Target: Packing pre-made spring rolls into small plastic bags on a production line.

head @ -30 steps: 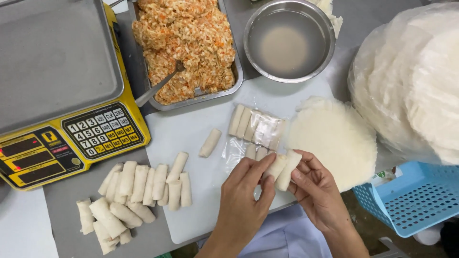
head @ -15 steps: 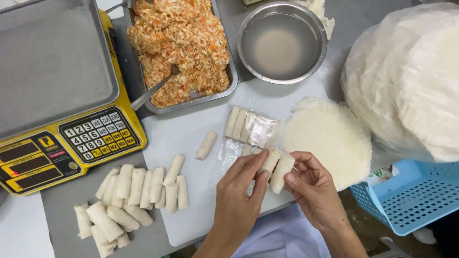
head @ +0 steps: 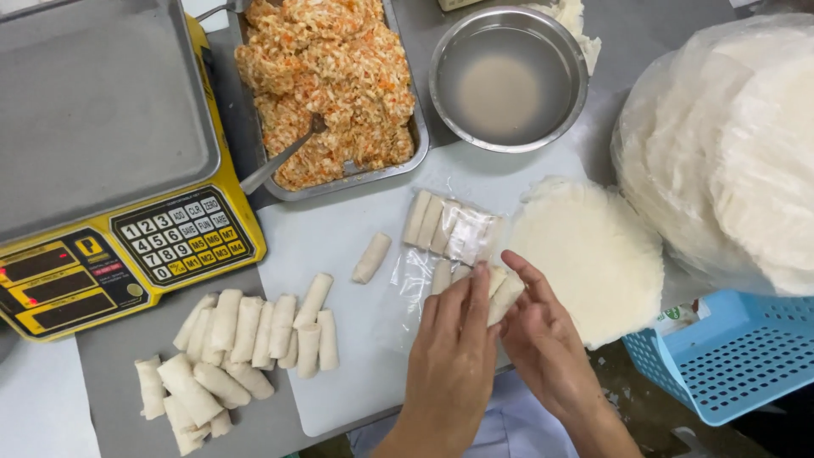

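Two spring rolls (head: pixel 502 293) are pinched between both hands just above the near edge of the white cutting board (head: pixel 339 246). The left hand (head: pixel 454 356) is closed around them from the left, fingers curled over the top, and the right hand (head: pixel 543 339) is closed on them from the right, thumb stretched across. The rolls' long axis is tilted, running from lower left up toward the upper right, and it looks like two rolls side by side, though the fingers cover enough that it's hard to be sure.

Directly beyond the hands, a clear plastic bag (head: pixel 424 271) is spread flat on the board with a row of rolls (head: pixel 445 225) already lined up in it, long axes pointing away. So the bag lies straight ahead and slightly left, touching or nearly touching the left fingertips; the left hand is the nearer one.

Off to the right a stack of round wrappers (head: pixel 593 254) is set just beside the right hand. A loose roll (head: pixel 371 257) is left alone mid-board, and a heap of finished rolls (head: pixel 237 348) is piled well to the left, below the yellow scale (head: pixel 110 170). The filling tray (head: pixel 326 85) and a steel bowl of water (head: pixel 507 76) are placed at the far side.
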